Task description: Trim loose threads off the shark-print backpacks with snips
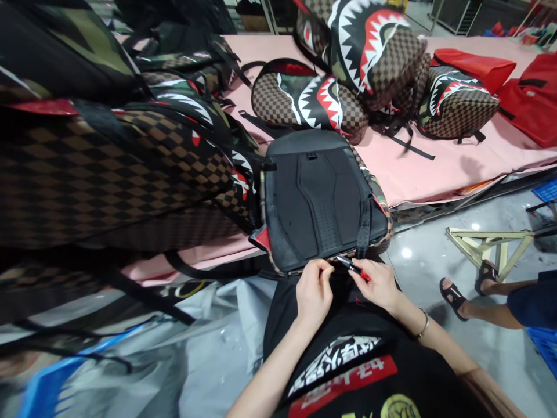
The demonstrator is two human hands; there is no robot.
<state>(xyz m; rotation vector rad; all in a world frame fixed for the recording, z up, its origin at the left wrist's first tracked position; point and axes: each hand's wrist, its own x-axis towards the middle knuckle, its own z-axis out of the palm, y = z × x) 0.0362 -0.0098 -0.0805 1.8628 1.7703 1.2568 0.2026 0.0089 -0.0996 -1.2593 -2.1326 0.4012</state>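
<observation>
A backpack point(322, 197) lies with its black padded back panel facing up, its near edge at my body. Its sides show a brown-and-black check. My right hand point(378, 284) is closed around small thread snips point(362, 271) with a red and black handle. Their silver tip points left, along the backpack's near edge. Just left of that tip, my left hand point(314, 290) is pinched closed at the same edge. What lies between its fingertips is too small to make out. A black strap point(364, 229) runs over the panel's right side.
Checked backpacks with shark mouths point(308, 101) lie on the pink-covered table point(404, 174). More backpacks are piled at the left point(108, 174). Red bags point(531, 101) lie at the far right. Another person's sandalled feet point(455, 297) stand on the floor near a cream metal frame point(487, 247).
</observation>
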